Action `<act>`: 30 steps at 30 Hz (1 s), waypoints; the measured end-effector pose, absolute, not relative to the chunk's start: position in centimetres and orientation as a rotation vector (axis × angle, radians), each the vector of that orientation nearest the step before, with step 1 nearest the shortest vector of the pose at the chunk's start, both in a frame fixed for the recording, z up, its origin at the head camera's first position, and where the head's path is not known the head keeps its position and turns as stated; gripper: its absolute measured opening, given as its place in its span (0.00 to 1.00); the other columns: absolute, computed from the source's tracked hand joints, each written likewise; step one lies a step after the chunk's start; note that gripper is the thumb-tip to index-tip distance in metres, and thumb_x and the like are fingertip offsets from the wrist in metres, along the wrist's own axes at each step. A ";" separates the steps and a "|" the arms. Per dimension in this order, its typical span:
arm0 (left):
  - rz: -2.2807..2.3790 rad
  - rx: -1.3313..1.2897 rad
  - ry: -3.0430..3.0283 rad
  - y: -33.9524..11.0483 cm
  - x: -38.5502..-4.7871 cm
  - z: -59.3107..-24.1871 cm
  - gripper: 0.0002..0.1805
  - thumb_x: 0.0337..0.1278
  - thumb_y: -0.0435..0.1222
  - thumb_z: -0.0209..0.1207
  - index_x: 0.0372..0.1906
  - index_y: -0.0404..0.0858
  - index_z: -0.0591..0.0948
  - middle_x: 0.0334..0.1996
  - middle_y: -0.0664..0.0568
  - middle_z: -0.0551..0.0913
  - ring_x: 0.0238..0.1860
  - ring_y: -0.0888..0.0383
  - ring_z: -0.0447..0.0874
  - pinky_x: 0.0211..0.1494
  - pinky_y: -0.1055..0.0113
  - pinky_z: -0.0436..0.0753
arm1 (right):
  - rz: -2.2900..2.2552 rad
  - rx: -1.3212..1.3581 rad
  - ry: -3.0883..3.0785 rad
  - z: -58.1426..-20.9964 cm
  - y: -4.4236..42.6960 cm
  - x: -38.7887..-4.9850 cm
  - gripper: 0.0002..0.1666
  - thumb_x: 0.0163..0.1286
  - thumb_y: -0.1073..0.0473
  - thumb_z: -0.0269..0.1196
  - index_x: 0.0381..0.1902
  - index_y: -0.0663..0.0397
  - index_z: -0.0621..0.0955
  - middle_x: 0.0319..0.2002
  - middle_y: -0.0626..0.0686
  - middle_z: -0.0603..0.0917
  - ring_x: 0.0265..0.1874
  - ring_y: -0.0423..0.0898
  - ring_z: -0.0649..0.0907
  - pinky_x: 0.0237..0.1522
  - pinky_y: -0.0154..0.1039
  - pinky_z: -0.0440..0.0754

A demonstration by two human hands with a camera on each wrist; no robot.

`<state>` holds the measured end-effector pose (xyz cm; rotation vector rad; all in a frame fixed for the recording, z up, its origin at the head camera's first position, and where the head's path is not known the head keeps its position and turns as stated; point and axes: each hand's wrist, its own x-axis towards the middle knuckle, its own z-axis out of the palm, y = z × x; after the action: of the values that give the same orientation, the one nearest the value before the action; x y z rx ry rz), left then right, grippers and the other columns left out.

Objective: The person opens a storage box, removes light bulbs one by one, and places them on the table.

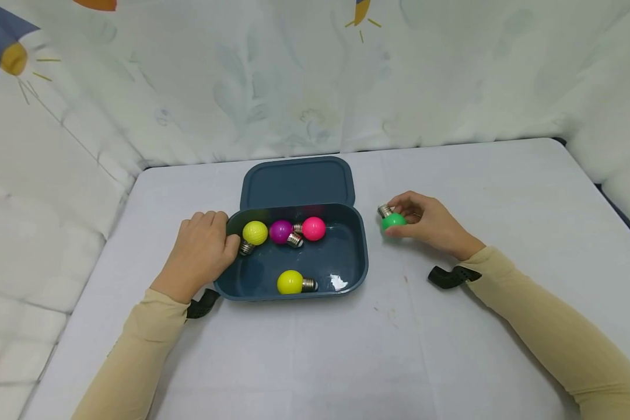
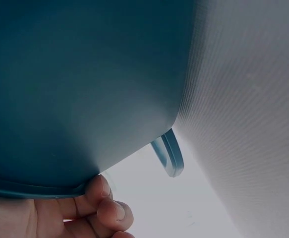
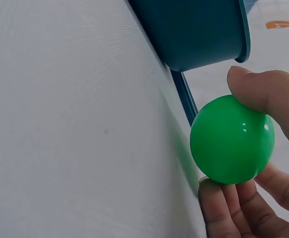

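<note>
A green light bulb (image 1: 393, 221) is pinched between the thumb and fingers of my right hand (image 1: 425, 220), just right of a dark blue box (image 1: 364, 256). Its metal screw base points up and away in the head view; the right wrist view shows the round green bulb (image 3: 231, 141) close up. My left hand (image 1: 199, 254) grips the box's left rim, thumb over the edge and fingers (image 2: 102, 191) on the outside. Inside the box lie a textured yellow bulb (image 1: 255, 233), a purple bulb (image 1: 280, 232), a pink bulb (image 1: 314, 228) and a smooth yellow bulb (image 1: 290, 282).
The box's lid (image 1: 296, 184) lies flat on the table behind the box. A white cloth covers the table (image 1: 315, 361). Patterned white curtains (image 1: 304, 81) hang along the back and left. Black wrist mounts (image 1: 451, 277) sit on both forearms.
</note>
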<state>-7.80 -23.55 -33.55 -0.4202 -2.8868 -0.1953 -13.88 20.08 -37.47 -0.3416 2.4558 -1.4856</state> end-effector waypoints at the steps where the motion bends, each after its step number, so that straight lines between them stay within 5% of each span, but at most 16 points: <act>1: -0.195 -0.420 -2.887 -23.6 -7.8 -33.6 0.09 0.60 0.35 0.47 0.27 0.34 0.69 0.21 0.46 0.67 0.27 0.47 0.65 0.32 0.58 0.61 | -1.472 -0.342 2.467 -37.5 20.0 -13.8 0.32 0.55 0.53 0.80 0.57 0.45 0.81 0.48 0.51 0.83 0.49 0.46 0.81 0.52 0.26 0.79; 30: -0.189 -0.412 -2.918 -23.6 -7.8 -33.5 0.09 0.60 0.36 0.46 0.27 0.34 0.68 0.22 0.46 0.67 0.27 0.47 0.65 0.33 0.58 0.60 | -1.452 -0.348 2.533 -37.6 19.6 -13.4 0.36 0.56 0.52 0.79 0.62 0.45 0.79 0.50 0.51 0.83 0.50 0.46 0.82 0.53 0.24 0.78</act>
<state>-7.81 -23.57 -33.51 -0.4116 -2.9179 -0.1888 -13.40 19.56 -37.58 -0.3476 2.5331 -1.4521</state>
